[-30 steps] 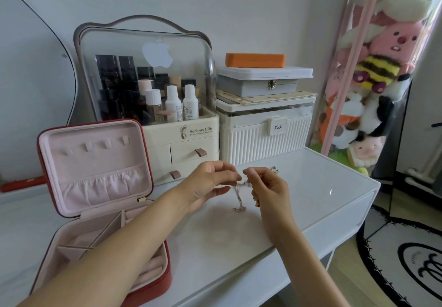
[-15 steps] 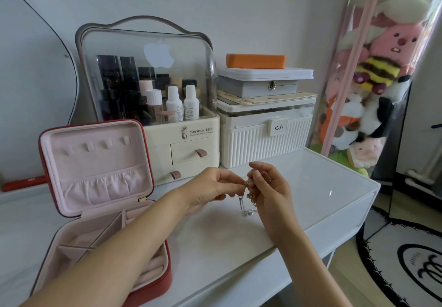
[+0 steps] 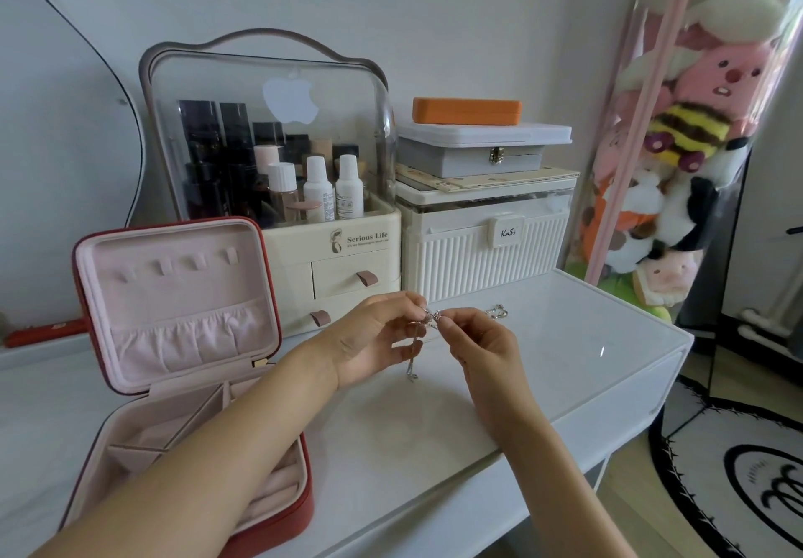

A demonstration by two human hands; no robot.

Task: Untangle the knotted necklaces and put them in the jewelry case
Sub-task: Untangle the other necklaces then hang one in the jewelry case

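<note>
Above white tabletop (image 3: 434, 436), both hands' grips pinch knotted necklaces (image 3: 428, 318).

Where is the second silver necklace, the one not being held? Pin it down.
In the head view, the loose necklace lies on the white tabletop, right of centre, just beyond the right hand and in front of the ribbed cream storage box.

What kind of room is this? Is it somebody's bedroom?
Probably a bedroom, at a dressing table. A clear-lidded cosmetics organizer full of bottles stands on the white table, an open jewelry case sits beside it, and a tall tube of plush toys stands at the right.
</note>
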